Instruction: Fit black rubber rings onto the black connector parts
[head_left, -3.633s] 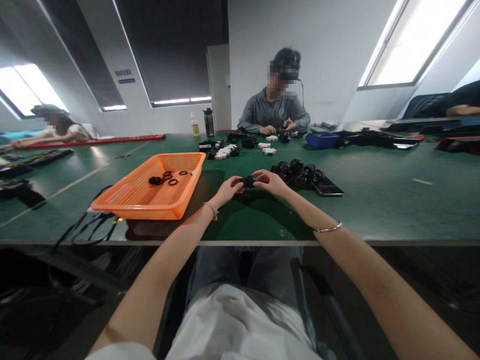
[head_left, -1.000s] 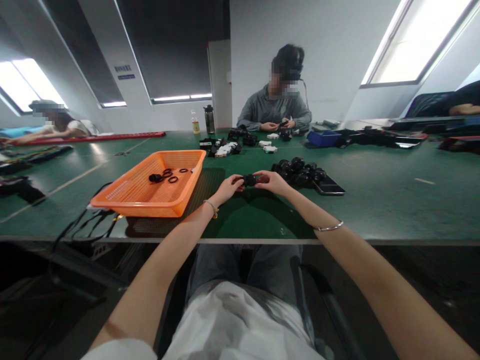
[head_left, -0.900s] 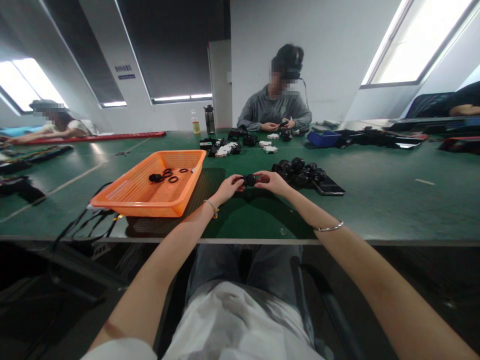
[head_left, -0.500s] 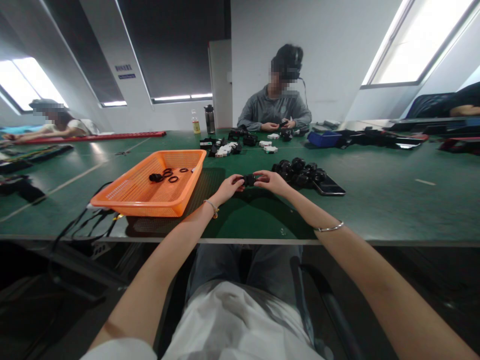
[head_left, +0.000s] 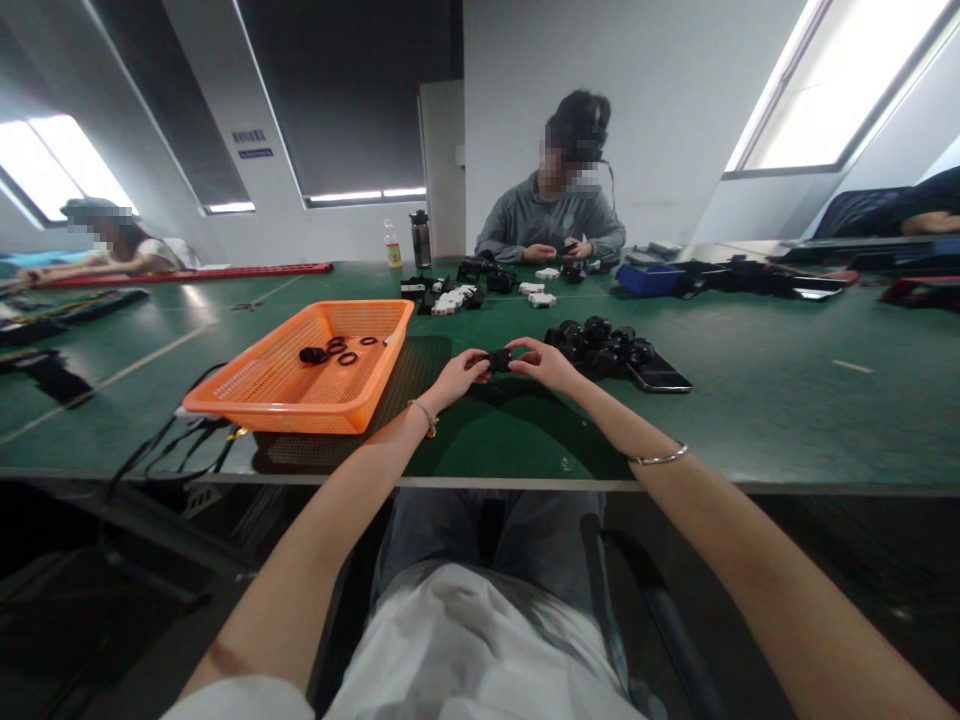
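My left hand [head_left: 455, 374] and my right hand [head_left: 546, 364] meet over the green table [head_left: 750, 400], both gripping one small black round part [head_left: 498, 360] between their fingertips. Just right of my right hand lies a heap of similar black parts [head_left: 600, 345]. To the left stands an orange mesh basket [head_left: 247, 390] holding a black part and a few black rings [head_left: 337, 352].
A dark phone [head_left: 660, 376] lies beside the heap. Black cables [head_left: 172, 450] hang at the table's front left edge. A person in grey [head_left: 551, 215] works opposite among black and white parts [head_left: 450, 298]. Bottles [head_left: 420, 242] stand behind. Another person [head_left: 112, 250] leans at far left.
Both hands have stayed on the black part, with only small finger shifts. The view has drifted slightly; nothing else on the table has moved.
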